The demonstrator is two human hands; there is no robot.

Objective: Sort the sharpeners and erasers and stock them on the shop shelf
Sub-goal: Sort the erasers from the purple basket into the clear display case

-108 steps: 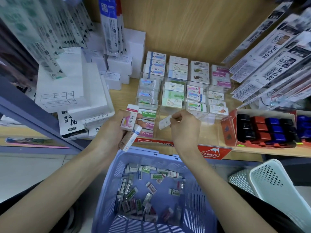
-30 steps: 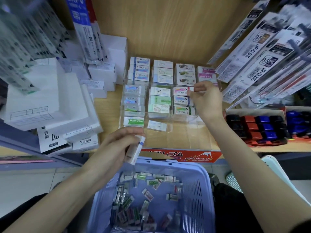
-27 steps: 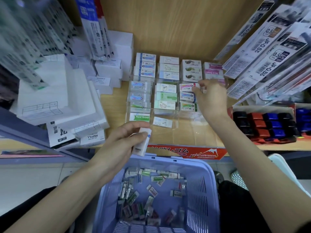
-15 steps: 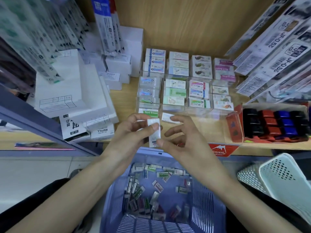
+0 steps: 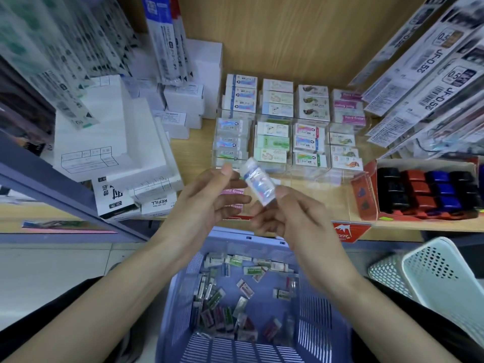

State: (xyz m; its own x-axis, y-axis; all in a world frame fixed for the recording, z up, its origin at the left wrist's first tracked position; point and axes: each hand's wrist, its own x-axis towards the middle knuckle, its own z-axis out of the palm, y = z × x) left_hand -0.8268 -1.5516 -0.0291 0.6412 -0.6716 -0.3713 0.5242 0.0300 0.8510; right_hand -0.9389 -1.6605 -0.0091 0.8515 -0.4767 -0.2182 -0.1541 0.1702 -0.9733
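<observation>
Pinched by its near, lower end between thumb and fingertips of the right hand [image 5: 296, 213]: one wrapped eraser [image 5: 258, 183], raised above the far rim of the blue basket [image 5: 180, 292] and in front of the shelf [image 5: 199, 150]. Left hand [image 5: 207, 203] loosely spread just beside the free upper end, thumb apart from it, gripping nothing; any fingertip contact too blurred to call. Long axis tilted, upper end leaning left and away toward the clear tray [image 5: 309, 176] of stocked erasers, lower end back toward the right palm. Ahead of that free end, and nearest to it, the tray's left column [image 5: 230, 127], with seemingly matching blue and pink print. Probably best carried forward by the right hand alone, then turned crosswise to lie flat like its neighbours. Well off to the right, apart from all this, a red box [image 5: 364, 192] of dark, red and blue blocks, likely the sharpeners [image 5: 429, 189].
</observation>
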